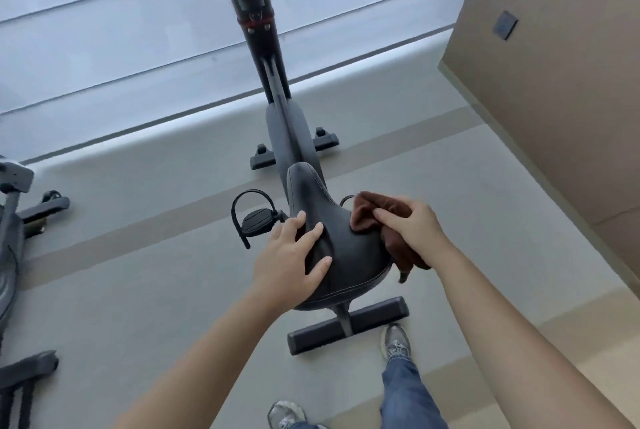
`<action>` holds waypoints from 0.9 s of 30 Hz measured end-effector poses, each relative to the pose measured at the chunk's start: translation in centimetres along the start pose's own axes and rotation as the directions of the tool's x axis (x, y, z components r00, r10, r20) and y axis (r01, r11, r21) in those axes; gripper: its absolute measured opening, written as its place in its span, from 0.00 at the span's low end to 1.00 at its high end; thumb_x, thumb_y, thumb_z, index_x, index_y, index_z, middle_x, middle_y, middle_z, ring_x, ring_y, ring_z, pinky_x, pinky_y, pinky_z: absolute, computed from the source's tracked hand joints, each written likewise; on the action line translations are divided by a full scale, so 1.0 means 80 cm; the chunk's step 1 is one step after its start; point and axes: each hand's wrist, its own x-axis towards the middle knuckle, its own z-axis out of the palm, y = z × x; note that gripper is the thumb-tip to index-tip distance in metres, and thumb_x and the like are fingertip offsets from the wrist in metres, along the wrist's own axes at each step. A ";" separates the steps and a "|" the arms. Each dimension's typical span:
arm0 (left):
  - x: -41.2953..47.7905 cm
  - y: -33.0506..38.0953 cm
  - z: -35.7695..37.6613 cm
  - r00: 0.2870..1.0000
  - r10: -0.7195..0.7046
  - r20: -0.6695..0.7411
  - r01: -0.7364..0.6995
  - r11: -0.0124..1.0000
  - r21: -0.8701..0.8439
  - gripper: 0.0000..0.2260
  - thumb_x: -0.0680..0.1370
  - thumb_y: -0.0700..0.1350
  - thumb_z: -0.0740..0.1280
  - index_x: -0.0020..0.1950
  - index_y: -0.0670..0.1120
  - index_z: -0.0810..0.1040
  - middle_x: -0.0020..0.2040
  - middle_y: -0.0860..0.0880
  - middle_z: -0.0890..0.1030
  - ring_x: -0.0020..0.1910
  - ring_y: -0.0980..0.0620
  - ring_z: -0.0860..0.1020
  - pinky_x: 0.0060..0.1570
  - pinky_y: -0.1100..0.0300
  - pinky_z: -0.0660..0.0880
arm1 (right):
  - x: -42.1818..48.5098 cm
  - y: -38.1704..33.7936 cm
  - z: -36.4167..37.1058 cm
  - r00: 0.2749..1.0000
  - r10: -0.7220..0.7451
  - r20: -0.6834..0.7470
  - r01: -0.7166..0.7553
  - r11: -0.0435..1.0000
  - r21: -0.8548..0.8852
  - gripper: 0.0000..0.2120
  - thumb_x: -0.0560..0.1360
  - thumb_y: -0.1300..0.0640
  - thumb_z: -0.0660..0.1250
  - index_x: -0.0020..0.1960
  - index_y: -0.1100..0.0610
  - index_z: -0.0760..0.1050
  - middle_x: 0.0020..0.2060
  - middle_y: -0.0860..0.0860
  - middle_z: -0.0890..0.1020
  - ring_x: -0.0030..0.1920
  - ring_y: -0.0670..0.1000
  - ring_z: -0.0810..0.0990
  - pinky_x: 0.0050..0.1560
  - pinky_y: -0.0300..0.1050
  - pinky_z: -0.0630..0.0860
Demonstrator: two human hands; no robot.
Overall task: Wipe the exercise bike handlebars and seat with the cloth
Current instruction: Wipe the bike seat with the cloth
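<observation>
The black seat (341,248) of the exercise bike is in the middle of the view, seen from above. My left hand (291,255) lies flat on the seat's left side, fingers spread. A brown cloth (372,217) is bunched in my right hand (412,224), which presses it against the seat's right edge; part of the cloth hangs down below my wrist. The bike's dark frame post (256,23) rises toward the top of the view. The handlebars are out of sight.
A left pedal with strap (254,219) sticks out beside the seat. The rear stabiliser bar (348,324) lies on the grey floor by my shoes (396,342). Another exercise machine (14,220) stands at the left. A beige wall (561,82) is at the right, a window blind ahead.
</observation>
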 end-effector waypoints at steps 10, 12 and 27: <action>0.002 -0.031 -0.007 0.951 0.307 0.036 -0.309 0.947 0.087 0.29 0.73 0.62 0.59 0.70 0.50 0.64 0.70 0.40 0.63 0.63 0.44 0.60 0.59 0.52 0.65 | -0.124 0.018 0.125 0.646 -0.151 -0.748 -0.017 0.977 -0.212 0.16 0.69 0.59 0.72 0.57 0.54 0.78 0.48 0.51 0.75 0.48 0.49 0.75 0.51 0.33 0.67; 0.005 -0.035 -0.016 0.932 0.359 0.055 -0.363 0.926 0.103 0.29 0.72 0.62 0.61 0.69 0.50 0.67 0.68 0.39 0.66 0.61 0.42 0.64 0.55 0.50 0.69 | -0.115 0.009 0.129 0.605 -0.118 -0.787 -0.046 0.982 -0.183 0.15 0.69 0.59 0.72 0.56 0.55 0.79 0.49 0.54 0.76 0.49 0.52 0.77 0.51 0.39 0.70; 0.079 -0.055 -0.026 0.566 0.812 0.141 -0.820 0.572 -0.005 0.24 0.72 0.59 0.65 0.59 0.43 0.77 0.56 0.38 0.77 0.59 0.38 0.73 0.51 0.46 0.75 | -0.110 0.021 0.127 0.556 0.036 -0.830 0.011 0.999 0.050 0.13 0.69 0.60 0.71 0.54 0.51 0.79 0.46 0.44 0.76 0.48 0.33 0.75 0.50 0.21 0.65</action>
